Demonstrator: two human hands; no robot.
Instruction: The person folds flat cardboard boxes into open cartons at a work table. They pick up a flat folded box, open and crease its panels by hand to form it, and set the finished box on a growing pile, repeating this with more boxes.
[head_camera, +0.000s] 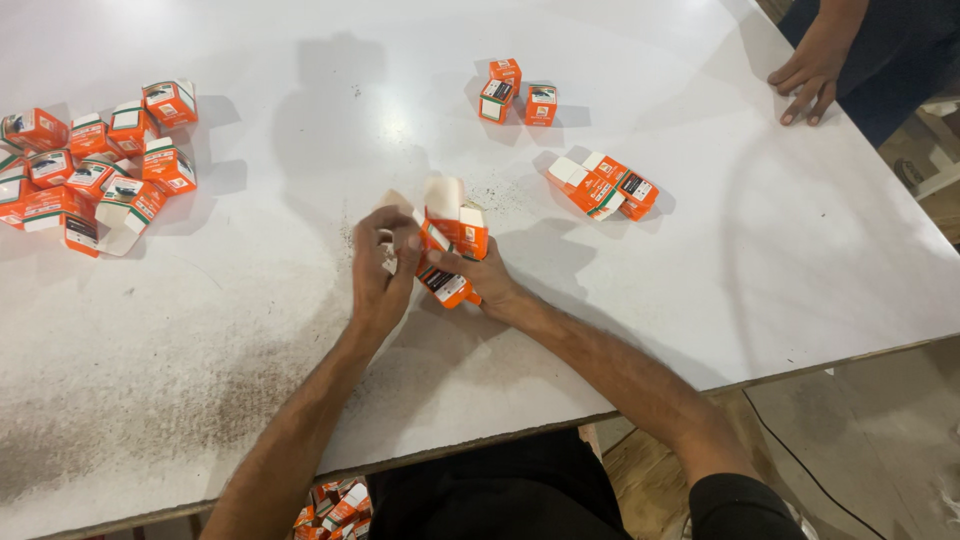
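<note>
Orange carton (450, 245), flaps open, gripped by both hands: left hand (382, 268) at its left flap, right hand (480, 275) underneath, over white bench (250, 300).

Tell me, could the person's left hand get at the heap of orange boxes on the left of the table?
Probably yes: bare table lies between the left hand and the heap of boxes, though that hand is busy on the box.

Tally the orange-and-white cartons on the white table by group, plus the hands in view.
Cartons held by left hand and right hand: 1
Upper pair: 3
Right cluster: 2
Left pile: about 12, overlapping
Co-worker's hand: 1
Total cartons: about 18
</note>
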